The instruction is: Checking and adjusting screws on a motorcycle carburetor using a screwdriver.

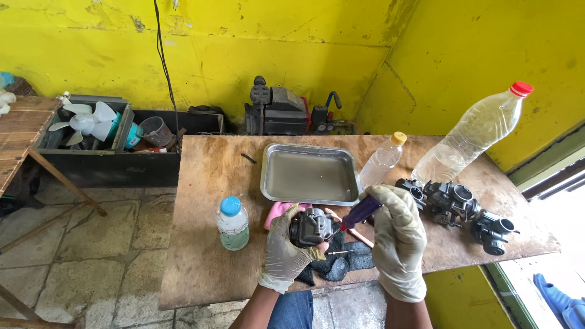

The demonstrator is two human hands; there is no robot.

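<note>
Over the wooden table [201, 268], a blue-capped bottle [232, 223] stands left; the gloved left hand [284, 251] clamps a dark carburettor [311, 226] (above a dark rag [341, 263]), while the right hand [397, 234] grips a purple-handled screwdriver [361, 212] against it.

Both hands gloved, forearms bare. Left hand [285, 248] cupped, fingers curled shut. Right hand [397, 234] fisted, thumb up.
</note>
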